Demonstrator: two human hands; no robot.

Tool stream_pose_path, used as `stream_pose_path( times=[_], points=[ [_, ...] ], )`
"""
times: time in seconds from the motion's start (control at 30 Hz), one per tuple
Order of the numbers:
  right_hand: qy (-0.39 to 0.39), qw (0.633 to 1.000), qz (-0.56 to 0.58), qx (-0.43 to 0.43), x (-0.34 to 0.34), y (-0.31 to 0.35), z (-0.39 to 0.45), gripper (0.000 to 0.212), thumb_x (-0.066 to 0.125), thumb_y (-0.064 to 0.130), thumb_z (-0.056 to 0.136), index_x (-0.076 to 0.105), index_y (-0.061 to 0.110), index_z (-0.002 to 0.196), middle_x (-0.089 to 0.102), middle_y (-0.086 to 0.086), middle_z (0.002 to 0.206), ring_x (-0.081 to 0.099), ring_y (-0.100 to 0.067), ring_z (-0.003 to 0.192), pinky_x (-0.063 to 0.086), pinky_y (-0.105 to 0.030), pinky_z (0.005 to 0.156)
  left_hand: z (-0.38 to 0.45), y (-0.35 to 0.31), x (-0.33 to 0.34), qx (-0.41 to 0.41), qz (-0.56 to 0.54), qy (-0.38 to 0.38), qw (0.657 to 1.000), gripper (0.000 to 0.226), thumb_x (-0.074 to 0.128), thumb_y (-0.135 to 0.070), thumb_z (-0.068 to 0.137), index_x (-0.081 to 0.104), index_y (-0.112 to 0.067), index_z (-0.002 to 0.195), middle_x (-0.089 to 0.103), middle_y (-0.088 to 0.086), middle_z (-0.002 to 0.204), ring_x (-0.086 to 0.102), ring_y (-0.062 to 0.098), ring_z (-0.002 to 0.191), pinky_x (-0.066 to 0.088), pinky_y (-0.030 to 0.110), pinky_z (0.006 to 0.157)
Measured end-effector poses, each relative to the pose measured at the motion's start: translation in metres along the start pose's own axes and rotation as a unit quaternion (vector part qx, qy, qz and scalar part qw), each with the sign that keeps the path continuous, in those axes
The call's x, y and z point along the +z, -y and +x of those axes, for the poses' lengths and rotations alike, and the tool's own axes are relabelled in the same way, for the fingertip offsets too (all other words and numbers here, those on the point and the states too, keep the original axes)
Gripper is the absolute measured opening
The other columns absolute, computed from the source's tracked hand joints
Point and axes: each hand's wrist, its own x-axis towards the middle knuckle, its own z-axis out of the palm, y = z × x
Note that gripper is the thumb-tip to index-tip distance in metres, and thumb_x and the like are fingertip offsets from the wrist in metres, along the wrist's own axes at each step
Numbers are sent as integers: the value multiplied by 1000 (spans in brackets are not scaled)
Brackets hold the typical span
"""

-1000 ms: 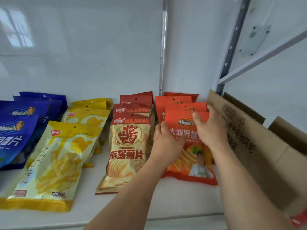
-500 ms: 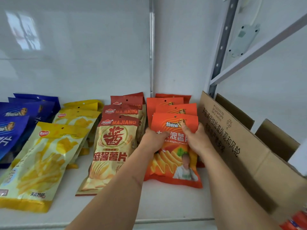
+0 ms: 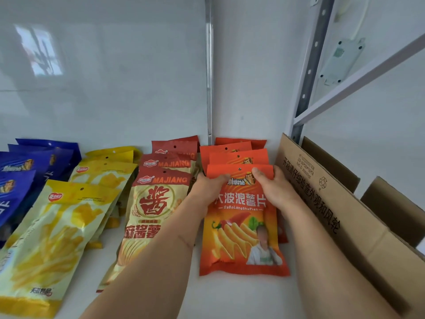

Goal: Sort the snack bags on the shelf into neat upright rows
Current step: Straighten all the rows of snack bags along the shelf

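**Both hands on the front orange bag**

While my two forearms reach in from the bottom edge, I see the white shelf [image 3: 241, 293] nearest me, with the lower seam of the front orange bag [image 3: 243, 229] resting on it. That bag leans back against the others of its row. My left hand [image 3: 208, 187] grips its upper left edge, thumb curled over the front face; my right hand [image 3: 274, 187] grips the upper right edge the same way, thumb on the print and fingers hidden behind the bag.

Just left of my left arm lies the front red-and-cream bag [image 3: 158, 203] marked MAJIANG, partly covered by the arm. Further left slopes a yellow bag [image 3: 55, 231] of fries, and at the left edge the blue bags [image 3: 20, 176] overlap one another.

On my right a cardboard box [image 3: 333, 203] with printed flaps stands just beside the orange row.

Behind the held bag three more orange bags [image 3: 236, 155] show their tops, each row stepping back to the white back wall [image 3: 115, 88]. A grey slotted upright [image 3: 312, 65] rises at the far right.
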Motion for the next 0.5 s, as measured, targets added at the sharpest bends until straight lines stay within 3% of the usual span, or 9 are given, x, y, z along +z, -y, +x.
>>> stream_pose_path(
  times=[0.3, 0.4, 0.5],
  points=[
    [9, 999, 28, -14, 6, -5, 15, 42, 60, 68, 83, 45, 44, 114, 71, 12, 93, 73, -5, 69, 54, -28, 61, 27, -12, 0, -40, -66, 77, 994, 41, 75, -49, 83, 62, -22, 110, 80, 8, 86, 78, 28, 79, 62, 48, 81],
    [-1, 999, 32, -11, 9, -11, 18, 41, 63, 64, 84, 44, 43, 114, 69, 14, 93, 72, -7, 72, 52, -26, 60, 27, -13, 2, -44, -56, 74, 995, 42, 75, -49, 84, 63, -20, 112, 80, 8, 88, 77, 29, 80, 62, 48, 82],
    [-22, 999, 24, -12, 11, -13, 20, 47, 67, 59, 84, 48, 35, 120, 66, 14, 95, 69, -9, 78, 51, -26, 64, 23, -14, 4, -11, -29, 22, 999, 57, 72, -51, 86, 53, -15, 126, 76, 7, 99, 77, 26, 80, 63, 43, 76]
  ],
)
